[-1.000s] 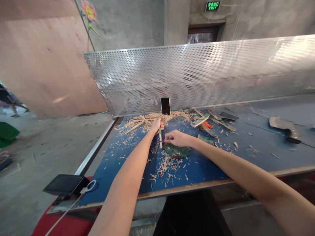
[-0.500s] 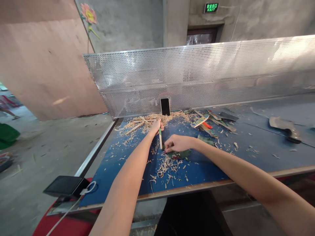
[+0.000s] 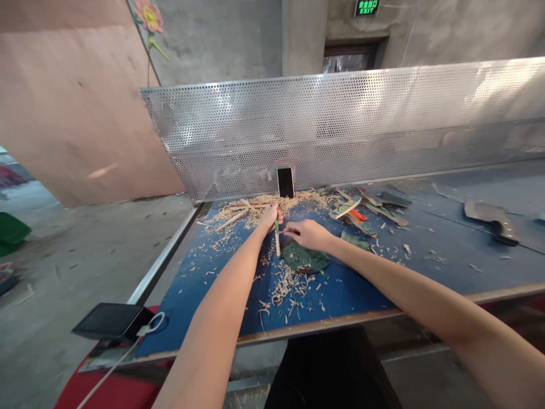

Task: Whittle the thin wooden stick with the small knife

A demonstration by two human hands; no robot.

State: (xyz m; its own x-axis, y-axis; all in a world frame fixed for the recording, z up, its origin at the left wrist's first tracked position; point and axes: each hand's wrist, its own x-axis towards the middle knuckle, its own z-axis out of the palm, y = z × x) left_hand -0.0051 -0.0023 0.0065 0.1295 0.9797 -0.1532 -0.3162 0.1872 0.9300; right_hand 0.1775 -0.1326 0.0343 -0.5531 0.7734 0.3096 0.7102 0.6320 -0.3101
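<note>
My left hand [image 3: 269, 218] is closed round the upper end of a narrow wooden strip [image 3: 277, 246], which points down towards me. The strip is green near the hand and pale, bare wood lower down. My right hand [image 3: 306, 234] is closed on a small purple-handled knife [image 3: 283, 232], whose front end lies against the strip just below the green part. Its blade is too small to make out clearly. Under the right hand lies a dark green piece of sheet [image 3: 307, 258]. Curled wood shavings [image 3: 286, 287] are heaped below the strip's lower end.
A phone [image 3: 285, 183] leans against a perforated metal screen [image 3: 238, 136] behind more shavings and loose strips [image 3: 233, 220]. Painted wood pieces [image 3: 346, 208] lie right of centre. A cleaver [image 3: 489, 218] rests farther right. A black device [image 3: 110, 321] with a white cable sits at the left corner.
My right hand has moved up and away from me along the strip with the knife, uncovering more of the green sheet. My left hand keeps its hold on the strip.
</note>
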